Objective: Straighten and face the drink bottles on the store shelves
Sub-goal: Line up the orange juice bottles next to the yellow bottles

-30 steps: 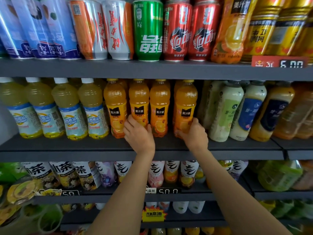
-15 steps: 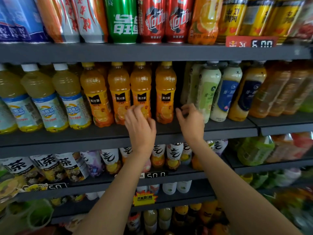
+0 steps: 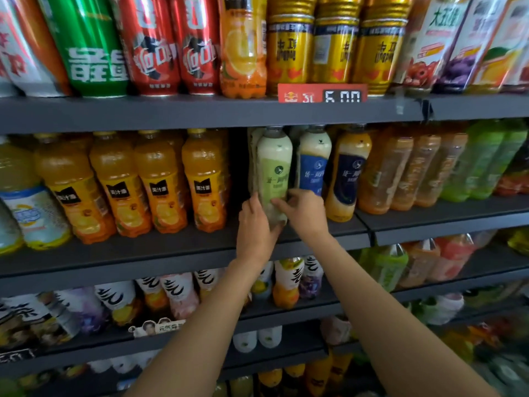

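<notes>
The lower shelves, nearest the camera, are blurred at the right edge and their bottles are hard to tell apart; both forearms cover part of the rows beneath. On the middle shelf [image 3: 171, 253] the left hand [image 3: 256, 227] hides the base of the green-label bottle [image 3: 273, 179], so whether it stands on the shelf or is lifted cannot be told. Another pale bottle behind it shows only as a sliver.

Half a second ago both hands were loose in front of the orange bottles [image 3: 160, 181]; they have since shifted right onto the green-label bottle, and the view has swung right with them.

The left hand grips the bottle's lower left side, fingers wrapped round it. The right hand [image 3: 305, 213] holds the lower right side, thumb across the front of the label. The bottle stands at the left end of the milk-tea row, beside the blue-label bottle [image 3: 313, 164], its label facing out.

Farthest up, the cans on the top shelf are cut off by the frame.
</notes>
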### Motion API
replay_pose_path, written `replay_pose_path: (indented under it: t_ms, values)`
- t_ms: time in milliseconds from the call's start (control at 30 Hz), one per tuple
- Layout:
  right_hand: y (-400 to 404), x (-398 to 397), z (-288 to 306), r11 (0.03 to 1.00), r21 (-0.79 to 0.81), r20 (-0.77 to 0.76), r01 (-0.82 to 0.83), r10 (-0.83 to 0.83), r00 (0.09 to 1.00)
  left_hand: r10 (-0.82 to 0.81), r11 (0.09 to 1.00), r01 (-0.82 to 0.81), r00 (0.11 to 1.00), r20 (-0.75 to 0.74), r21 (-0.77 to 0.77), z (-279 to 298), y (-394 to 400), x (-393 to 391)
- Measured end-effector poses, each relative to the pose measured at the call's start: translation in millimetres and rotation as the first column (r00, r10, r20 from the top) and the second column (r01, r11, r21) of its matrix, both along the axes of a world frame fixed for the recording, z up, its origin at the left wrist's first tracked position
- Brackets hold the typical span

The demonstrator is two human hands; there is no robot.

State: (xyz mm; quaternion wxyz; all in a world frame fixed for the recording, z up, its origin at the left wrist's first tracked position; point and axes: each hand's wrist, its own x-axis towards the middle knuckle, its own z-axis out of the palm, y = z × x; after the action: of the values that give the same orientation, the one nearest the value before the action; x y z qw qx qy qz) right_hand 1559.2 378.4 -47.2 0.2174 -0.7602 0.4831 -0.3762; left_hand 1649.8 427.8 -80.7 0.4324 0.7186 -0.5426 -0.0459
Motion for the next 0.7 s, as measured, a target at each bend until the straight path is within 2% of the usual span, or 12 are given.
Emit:
replay_pose_path:
  t_ms: [100,300,533,600,700]
  values:
    - [-8.6,-3.0,-2.0,0.999,-0.012,-0.064,-0.032,0.031,0.997,0.109,0.994,-0.11,0.99,-0.086,-0.009,-2.7,-11.4,-10.1]
    - [-10.8,3.3,3.6,0.999,-0.034,-0.212,-0.042,0.034,0.977,0.127,0.992,-0.128,0.991,-0.046,-0.008,-2.7,-12.9,-9.1]
    - [-17.8,-4.4,4.2,0.992,-0.024,-0.225,-0.121,0.113,0.968,0.127,0.992,-0.127,0.992,-0.023,0.025,-3.1,-17.5,-7.4]
    - [-17.3,-12.3,0.5,0.991,-0.041,-0.197,-0.125,0.115,0.974,0.172,0.984,-0.173,0.985,-0.017,-0.049,-3.2,-13.6,-12.3]
    - [-18.6,-37.9,-1.6,0.993,-0.105,-0.155,-0.058,0.041,0.987,0.301,0.922,-0.268,0.951,0.079,-0.28,-7.9,-7.5,-37.9]
